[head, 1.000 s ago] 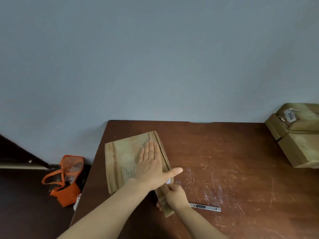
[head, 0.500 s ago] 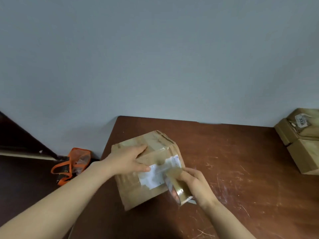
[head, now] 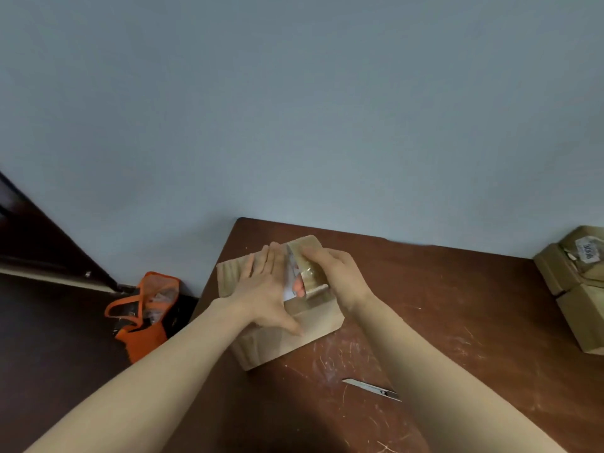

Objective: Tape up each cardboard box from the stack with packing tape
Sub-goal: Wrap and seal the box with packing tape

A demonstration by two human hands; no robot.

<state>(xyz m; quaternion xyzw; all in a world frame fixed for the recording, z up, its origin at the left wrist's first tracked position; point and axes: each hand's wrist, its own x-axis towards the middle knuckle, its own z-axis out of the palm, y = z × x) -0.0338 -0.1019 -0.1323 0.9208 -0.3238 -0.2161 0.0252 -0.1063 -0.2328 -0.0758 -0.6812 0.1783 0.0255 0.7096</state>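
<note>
**Ana:** Cardboard under both hands. Why is the left hand [head: 263, 291] spread out like that?

**Ben:** Its fingers lie straight and flat on top of the cardboard box [head: 294, 338], gripping nothing. I'd say it pins the box to the tabletop [head: 457, 305] so the tape's pull cannot drag it.

**Ana:** And the right hand [head: 340, 276]?

**Ben:** It is curled round the tape roll [head: 313, 282], holding it against the box top just right of the left fingers, beside a white label [head: 288, 282]. That probably means a strip is going across the top, but I cannot make out its free end.

**Ana:** Where does the box sit?

**Ben:** At the centre of the frame, near the tabletop's far left corner.

**Ana:** What about the utility knife [head: 372, 389]?

**Ben:** It lies on the tabletop at lower centre, between the forearms, touched by neither hand. I judge it is kept within reach for cutting the tape.

**Ana:** Count everything for me.

**Ben:** There is one box being worked, one roll, one knife and one label. At the right edge of the frame is a stack of boxes [head: 575, 279]. I count at least two, but the frame cuts them off, so I cannot tell the total. One orange bag [head: 147, 322] sits on the floor [head: 49, 338] at the left of the frame.
</note>
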